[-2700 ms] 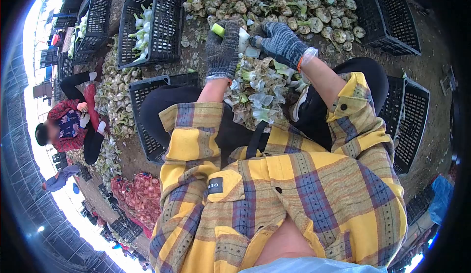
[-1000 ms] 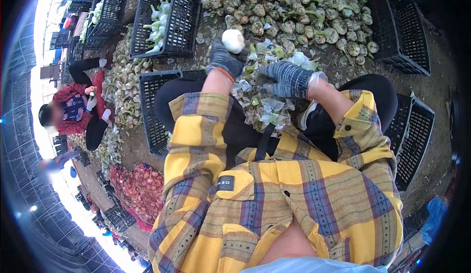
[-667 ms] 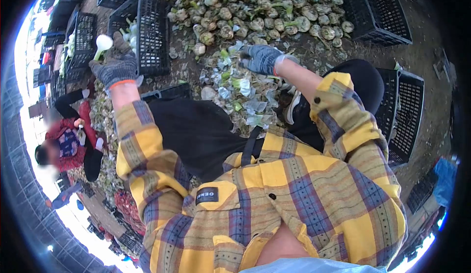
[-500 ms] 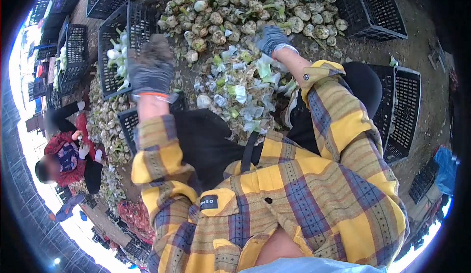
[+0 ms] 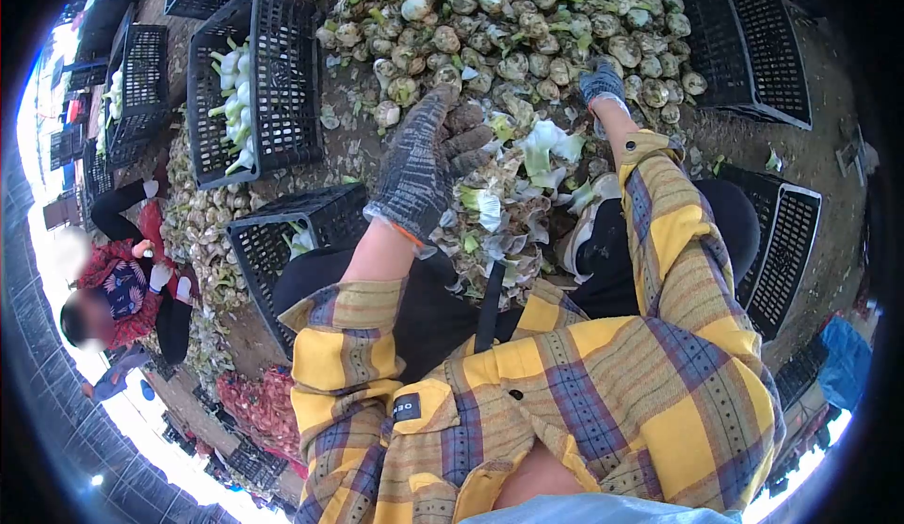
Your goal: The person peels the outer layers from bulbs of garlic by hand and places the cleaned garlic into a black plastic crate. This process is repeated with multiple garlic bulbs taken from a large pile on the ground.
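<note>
My left hand (image 5: 421,159), in a dirty grey knit glove, reaches to the near edge of a pile of soil-covered bulbs (image 5: 513,64). Its fingers are stretched out and apart, with no bulb seen between them. My right hand (image 5: 603,81), gloved too, rests on the right part of the pile among the bulbs; its fingertips are hidden, so any hold is unclear. Between my legs and the pile lies a heap of peeled skins and leaves (image 5: 504,209), with a large pale green leaf piece (image 5: 546,147) on top.
A black crate (image 5: 287,81) at the upper left holds white, cleaned bulbs (image 5: 235,100). Another crate (image 5: 330,211) stands by my left knee. More crates stand at the upper right (image 5: 753,48) and right (image 5: 786,256). A co-worker (image 5: 127,289) sits at the far left.
My left hand has moved right, from beside the upper-left crate to the pile's near edge. My right hand has shifted right along the pile. The view has shifted too.
</note>
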Demonstrator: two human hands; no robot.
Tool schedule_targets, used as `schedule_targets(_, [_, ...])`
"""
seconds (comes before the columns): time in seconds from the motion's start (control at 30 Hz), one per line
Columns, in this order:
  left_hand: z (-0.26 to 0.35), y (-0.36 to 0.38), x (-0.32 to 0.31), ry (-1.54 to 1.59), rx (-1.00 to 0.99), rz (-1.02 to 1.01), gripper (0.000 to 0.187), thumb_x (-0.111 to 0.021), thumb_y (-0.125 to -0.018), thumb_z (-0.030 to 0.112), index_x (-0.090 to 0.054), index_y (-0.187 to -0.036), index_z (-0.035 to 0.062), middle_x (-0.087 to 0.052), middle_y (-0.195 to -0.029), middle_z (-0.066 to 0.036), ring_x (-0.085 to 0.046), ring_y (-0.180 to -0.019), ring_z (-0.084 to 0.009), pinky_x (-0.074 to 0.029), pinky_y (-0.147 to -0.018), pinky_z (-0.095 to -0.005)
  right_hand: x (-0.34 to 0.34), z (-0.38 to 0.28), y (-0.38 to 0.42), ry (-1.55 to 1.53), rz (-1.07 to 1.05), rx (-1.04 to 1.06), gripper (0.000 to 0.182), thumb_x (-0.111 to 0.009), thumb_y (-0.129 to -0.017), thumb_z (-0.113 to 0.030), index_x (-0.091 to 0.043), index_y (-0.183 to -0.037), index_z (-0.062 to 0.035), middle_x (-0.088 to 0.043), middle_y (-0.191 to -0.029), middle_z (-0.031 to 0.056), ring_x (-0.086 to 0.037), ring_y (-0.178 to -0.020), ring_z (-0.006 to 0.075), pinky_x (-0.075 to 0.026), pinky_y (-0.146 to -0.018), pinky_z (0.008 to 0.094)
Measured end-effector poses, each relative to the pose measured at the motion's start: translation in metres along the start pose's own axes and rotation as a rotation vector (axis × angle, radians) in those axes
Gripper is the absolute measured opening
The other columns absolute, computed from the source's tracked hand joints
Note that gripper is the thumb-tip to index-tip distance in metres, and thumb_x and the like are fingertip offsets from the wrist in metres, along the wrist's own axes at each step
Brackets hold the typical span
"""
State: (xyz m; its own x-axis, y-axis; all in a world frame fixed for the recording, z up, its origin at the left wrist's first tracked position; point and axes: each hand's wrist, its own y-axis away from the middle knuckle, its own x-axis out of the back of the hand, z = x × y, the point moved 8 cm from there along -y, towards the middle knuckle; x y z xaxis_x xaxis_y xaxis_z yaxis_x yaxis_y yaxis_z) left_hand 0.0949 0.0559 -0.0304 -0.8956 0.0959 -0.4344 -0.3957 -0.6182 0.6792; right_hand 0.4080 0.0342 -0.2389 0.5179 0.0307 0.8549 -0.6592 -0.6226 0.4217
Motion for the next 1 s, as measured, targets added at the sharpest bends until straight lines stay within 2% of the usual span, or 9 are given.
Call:
schedule_targets(0.13, [0.004, -0.005, 0.006, -0.107, -0.081, 0.057, 0.032, -0.049, -0.086, 0.029, -0.049, -0.111, 0.0097, -0.057, -0.099, -0.009, -0.057, -0.085, -0.0214, -0.047, -0.07, -0.0329, 0.02, -0.054, 0.013, 0.117, 0.186, 0.365, 0.045, -0.052, -0.075, -0.033, -0.052, -0.111, -0.0052, -0.051, -0.114, 0.0176, -0.05, -0.104, 0.0317, -0.039, -0.089, 0.0363])
schedule_targets(0.17, [0.002, -0.011, 0.015, -0.154, -0.099, 0.109, 0.034, -0.05, -0.086, 0.029, -0.048, -0.114, 0.0105, -0.057, -0.103, -0.008, -0.056, -0.089, -0.0185, -0.046, -0.072, -0.0314, 0.045, -0.081, 0.039, 0.091, -0.09, 0.254, 0.051, -0.048, -0.076, -0.036, -0.049, -0.116, -0.0053, -0.048, -0.119, 0.0172, -0.046, -0.11, 0.0316, -0.036, -0.093, 0.0358])
schedule_targets(0.37, [0.028, -0.013, 0.015, -0.488, -0.441, 0.156, 0.039, -0.05, -0.085, 0.033, -0.046, -0.119, 0.0133, -0.053, -0.108, -0.002, -0.051, -0.093, -0.0129, -0.044, -0.074, -0.0294, 0.111, -0.183, 0.106, -0.176, -0.208, 0.728, 0.048, -0.06, -0.072, -0.037, -0.056, -0.106, -0.0028, -0.059, -0.097, 0.0191, -0.058, -0.088, 0.0282, -0.046, -0.077, 0.0338])
schedule_targets(0.5, [0.027, 0.003, -0.002, -0.349, -0.385, 0.101, 0.043, -0.042, -0.087, 0.043, -0.045, -0.118, 0.0135, -0.052, -0.104, -0.004, -0.055, -0.081, -0.0137, -0.048, -0.057, -0.0254, 0.155, -0.202, 0.188, -0.699, -0.558, 0.731, 0.025, -0.061, -0.078, -0.02, -0.059, -0.097, -0.0036, -0.058, -0.075, 0.0009, -0.051, -0.057, 0.0084, -0.045, -0.053, 0.0233])
schedule_targets(0.6, [0.031, -0.009, -0.002, -0.727, -0.68, 0.016, 0.047, -0.035, -0.087, 0.049, -0.043, -0.118, 0.0143, -0.056, -0.094, -0.006, -0.059, -0.066, -0.0151, -0.048, -0.046, -0.0251, 0.171, -0.193, 0.222, -0.901, -0.544, 0.652, 0.027, -0.062, -0.078, -0.022, -0.058, -0.098, -0.0044, -0.058, -0.074, 0.0015, -0.052, -0.057, 0.0093, -0.046, -0.054, 0.0235])
schedule_targets(0.67, [0.015, 0.009, -0.012, -0.124, -0.343, -0.048, 0.044, -0.034, -0.087, 0.048, -0.045, -0.115, 0.0146, -0.058, -0.089, -0.006, -0.06, -0.064, -0.015, -0.048, -0.044, -0.0255, 0.157, -0.19, 0.225, -0.943, -0.557, 0.63, 0.026, -0.06, -0.079, -0.023, -0.058, -0.099, -0.0054, -0.058, -0.074, 0.0012, -0.053, -0.058, 0.0081, -0.046, -0.055, 0.0228])
schedule_targets(0.73, [0.013, 0.005, -0.007, -0.161, -0.323, -0.047, 0.045, -0.034, -0.087, 0.049, -0.046, -0.113, 0.0143, -0.058, -0.09, -0.005, -0.061, -0.066, -0.0149, -0.048, -0.044, -0.0249, 0.148, -0.185, 0.219, -1.201, -0.497, 0.567, 0.027, -0.059, -0.08, -0.025, -0.057, -0.1, -0.0055, -0.057, -0.075, 0.0012, -0.053, -0.057, 0.0077, -0.047, -0.054, 0.0227])
schedule_targets(0.87, [0.029, -0.017, 0.02, -0.477, -0.742, 0.053, 0.046, -0.035, -0.087, 0.049, -0.046, -0.111, 0.0124, -0.057, -0.09, -0.005, -0.06, -0.063, -0.0136, -0.047, -0.042, -0.0236, 0.128, -0.189, 0.231, -1.078, -0.544, 0.448, 0.035, -0.061, -0.079, -0.031, -0.056, -0.1, -0.0023, -0.057, -0.074, 0.0022, -0.052, -0.056, 0.0086, -0.047, -0.054, 0.023])
schedule_targets(1.0, [0.043, 0.017, 0.005, -1.058, -1.22, 0.251, 0.039, -0.033, -0.092, 0.03, -0.038, -0.122, 0.0056, -0.046, -0.115, -0.016, -0.052, -0.096, -0.0249, -0.044, -0.078, -0.0349, 0.111, -0.195, 0.235, -0.934, -0.594, 0.483, 0.04, -0.061, -0.079, -0.033, -0.056, -0.098, 0.0006, -0.058, -0.077, 0.0032, -0.053, -0.058, 0.009, -0.045, -0.053, 0.0222])
